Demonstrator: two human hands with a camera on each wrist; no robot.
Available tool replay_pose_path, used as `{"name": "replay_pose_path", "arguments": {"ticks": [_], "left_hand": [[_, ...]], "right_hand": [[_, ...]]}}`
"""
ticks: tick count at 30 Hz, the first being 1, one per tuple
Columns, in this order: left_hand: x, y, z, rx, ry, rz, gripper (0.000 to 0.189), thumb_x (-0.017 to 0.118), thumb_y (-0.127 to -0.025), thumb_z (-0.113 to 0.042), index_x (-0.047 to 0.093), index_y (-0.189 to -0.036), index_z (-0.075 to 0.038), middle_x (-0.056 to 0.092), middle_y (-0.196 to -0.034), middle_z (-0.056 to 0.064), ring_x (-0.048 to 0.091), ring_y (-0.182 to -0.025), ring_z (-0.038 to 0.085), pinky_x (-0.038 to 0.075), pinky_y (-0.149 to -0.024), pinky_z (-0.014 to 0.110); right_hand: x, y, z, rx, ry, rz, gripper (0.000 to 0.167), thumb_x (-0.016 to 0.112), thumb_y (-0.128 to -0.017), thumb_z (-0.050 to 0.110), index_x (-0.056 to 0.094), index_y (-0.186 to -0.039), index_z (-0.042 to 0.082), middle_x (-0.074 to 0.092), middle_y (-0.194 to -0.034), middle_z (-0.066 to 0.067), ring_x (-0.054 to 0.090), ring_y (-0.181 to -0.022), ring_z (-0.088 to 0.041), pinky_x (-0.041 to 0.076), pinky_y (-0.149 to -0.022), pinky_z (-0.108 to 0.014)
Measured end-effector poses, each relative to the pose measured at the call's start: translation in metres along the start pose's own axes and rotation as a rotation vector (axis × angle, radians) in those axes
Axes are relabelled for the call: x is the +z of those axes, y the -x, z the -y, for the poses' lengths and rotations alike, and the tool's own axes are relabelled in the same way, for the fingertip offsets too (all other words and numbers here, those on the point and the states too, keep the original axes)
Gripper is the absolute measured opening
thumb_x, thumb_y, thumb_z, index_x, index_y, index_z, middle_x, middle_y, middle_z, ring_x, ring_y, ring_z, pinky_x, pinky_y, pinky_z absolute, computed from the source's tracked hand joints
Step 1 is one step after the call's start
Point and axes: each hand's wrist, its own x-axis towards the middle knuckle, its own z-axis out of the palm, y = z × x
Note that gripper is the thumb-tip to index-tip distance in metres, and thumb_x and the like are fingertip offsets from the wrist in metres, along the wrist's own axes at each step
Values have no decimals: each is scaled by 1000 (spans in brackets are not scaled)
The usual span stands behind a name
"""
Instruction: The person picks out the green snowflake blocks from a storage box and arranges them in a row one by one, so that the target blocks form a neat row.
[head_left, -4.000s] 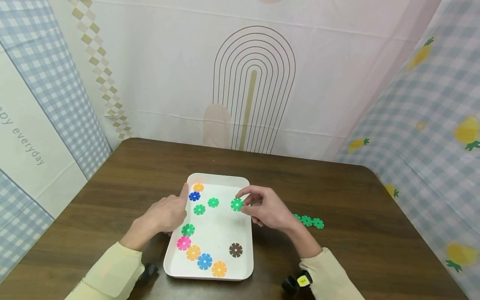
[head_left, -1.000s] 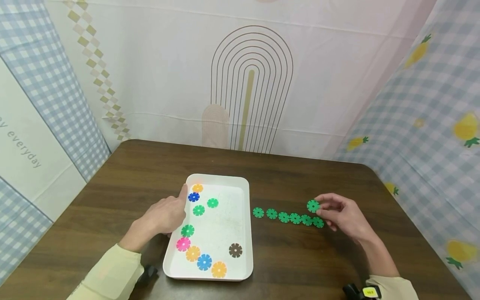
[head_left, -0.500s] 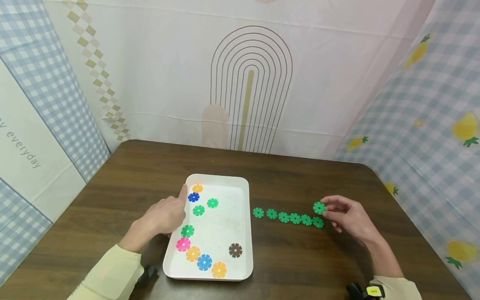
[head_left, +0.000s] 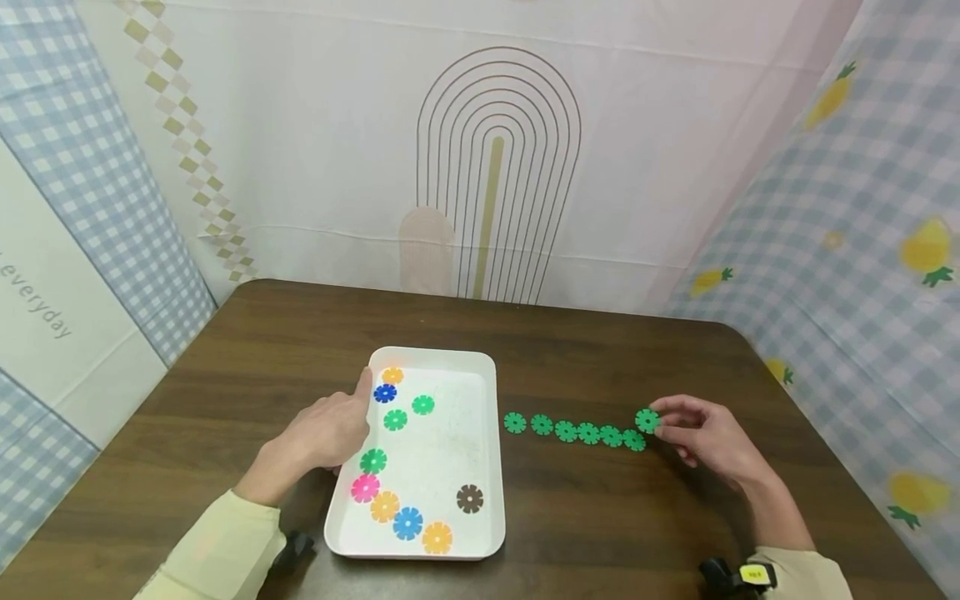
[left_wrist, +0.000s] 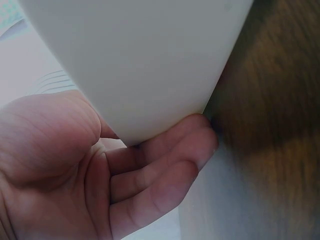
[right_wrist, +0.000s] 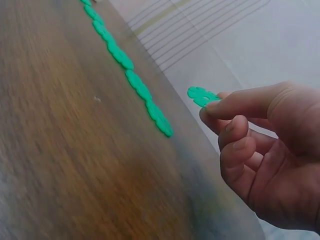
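Observation:
My right hand (head_left: 705, 433) pinches a green notched plastic disc (head_left: 647, 421), a snowflake-shaped building piece, between thumb and fingertips. In the right wrist view, the held disc (right_wrist: 201, 96) hangs above the table, beyond the near end of a row of green discs (right_wrist: 137, 85). From overhead that row (head_left: 588, 433) runs rightward from beside the tray, and the held disc overlaps its right end. My left hand (head_left: 330, 429) grips the left side of a white tray (head_left: 491, 467), index finger along the rim. Seen from the left wrist, curled fingers (left_wrist: 165, 185) meet the tray wall's edge (left_wrist: 150, 65); the thumb is mostly hidden.
Loose discs lie in the tray: green ones (head_left: 395, 420) to the left, a pink one (head_left: 365, 488), a light blue one (head_left: 408, 523), a dark blue one (head_left: 386, 393), a brown one (head_left: 470, 498) and several orange. A patterned cloth (head_left: 337, 167) hangs behind the wooden table (head_left: 600, 358).
My right hand has carried a green disc from over the tray to the row's right end, lately edging right and slightly nearer. The left hand stays at the tray.

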Motion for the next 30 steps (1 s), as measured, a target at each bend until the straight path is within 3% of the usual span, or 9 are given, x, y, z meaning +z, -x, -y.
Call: {"name": "replay_pose_path", "arguments": {"ticks": [7,8,15,21,24,30], "left_hand": [[-1,0,0,8,-17,11,86,57,-106,-21,0,-167,-1,60,-83,6,62,-59,16,49,-54,28],[-1,0,0,2,-8,6,80,54,-108,-23,5,-167,-1,61,-82,6,63,-59,16,49,-54,28],[0,0,0,-18,7,7,77,52,-109,-25,6,-167,-4,62,-81,6,63,-59,16,49,-54,28],[0,-3,0,-43,45,-7,55,38,-113,-36,31,-157,-3,63,-79,6,65,-60,17,50,-55,29],[0,-4,0,-49,54,-10,53,35,-114,-38,36,-153,-2,64,-79,6,65,-60,17,50,-55,29],[1,-3,1,-30,39,-6,60,41,-113,-33,23,-161,-3,63,-79,5,64,-59,17,50,-55,29]], "right_hand": [[-10,1,-9,36,40,10,37,72,-100,11,62,-133,-3,74,-96,-3,53,-60,-14,48,-53,-33],[-11,2,-10,51,48,13,37,72,-100,12,62,-133,-2,74,-96,-3,52,-60,-14,48,-53,-33],[-14,2,-15,98,82,38,39,72,-100,14,62,-134,-2,73,-98,-4,48,-58,-12,46,-53,-32],[-12,2,-16,79,90,53,40,73,-99,12,61,-134,-4,72,-95,-4,49,-58,-12,45,-52,-32],[-11,1,-18,80,98,51,40,73,-99,11,61,-134,-5,71,-93,-5,49,-57,-11,46,-52,-31],[-9,0,-19,80,129,48,39,73,-98,11,62,-132,-5,69,-92,-5,49,-57,-12,46,-51,-32]]}}
